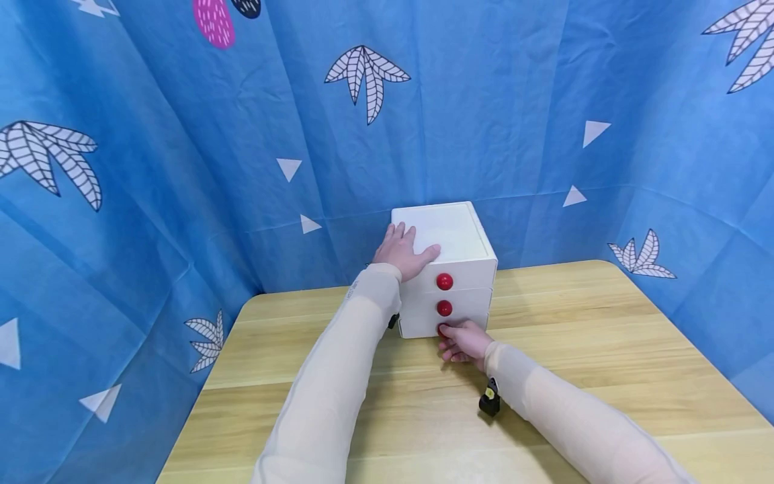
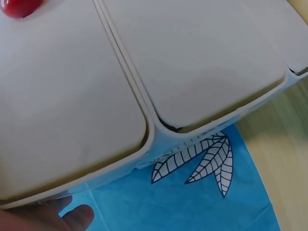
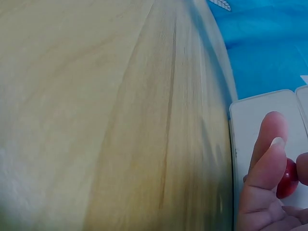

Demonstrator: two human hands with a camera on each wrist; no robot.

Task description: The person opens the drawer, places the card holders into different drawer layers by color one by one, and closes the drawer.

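Note:
A small white chest of drawers (image 1: 453, 232) stands near the back of the table, with three red knobs down its front. My left hand (image 1: 404, 254) rests on its top at the left front edge, fingers spread and thumb to the right. In the left wrist view, drawer fronts (image 2: 202, 57) fill most of the picture, and part of the left hand (image 2: 48, 216) shows at the lower left. My right hand (image 1: 465, 341) pinches the lowest red knob (image 3: 287, 180) between thumb and finger. The drawers sit in their frame, fronts about level.
The chest stands on a light wooden table (image 1: 580, 329) with rounded back corners. Behind it and along both sides hangs a blue curtain (image 1: 496, 101) printed with leaves and triangles. A black wrist device (image 1: 490, 398) is strapped under the right sleeve.

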